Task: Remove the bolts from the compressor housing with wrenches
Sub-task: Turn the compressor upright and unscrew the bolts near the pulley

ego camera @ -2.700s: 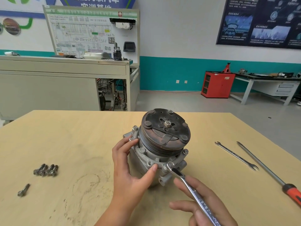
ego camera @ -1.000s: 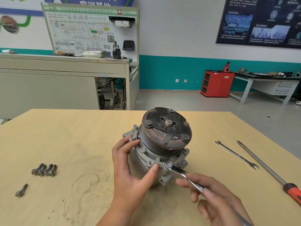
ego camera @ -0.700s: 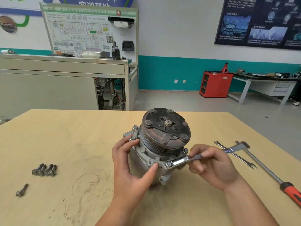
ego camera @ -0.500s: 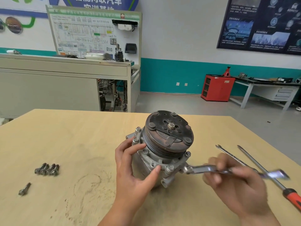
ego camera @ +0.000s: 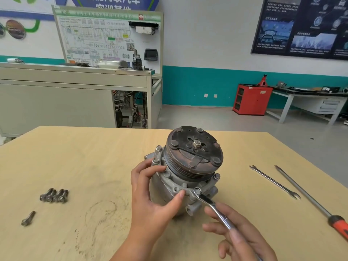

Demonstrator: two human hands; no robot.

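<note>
Compressor housing [ego camera: 169,187] sits between left hand [ego camera: 150,200] (gripping) and right hand [ego camera: 239,234].

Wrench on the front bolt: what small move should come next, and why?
Probably swing the wrench handle anticlockwise, out to the right, to loosen the bolt. Its ring end sits over the front bolt, the right hand grips the handle, and the left hand holds the compressor housing steady. This bolt is not yet out, while loose bolts lie on the table.

The compressor [ego camera: 188,176] stands mid-table [ego camera: 94,157], loose bolts [ego camera: 54,195] to its left, a spare wrench [ego camera: 275,182] and screwdriver [ego camera: 308,198] right.
</note>
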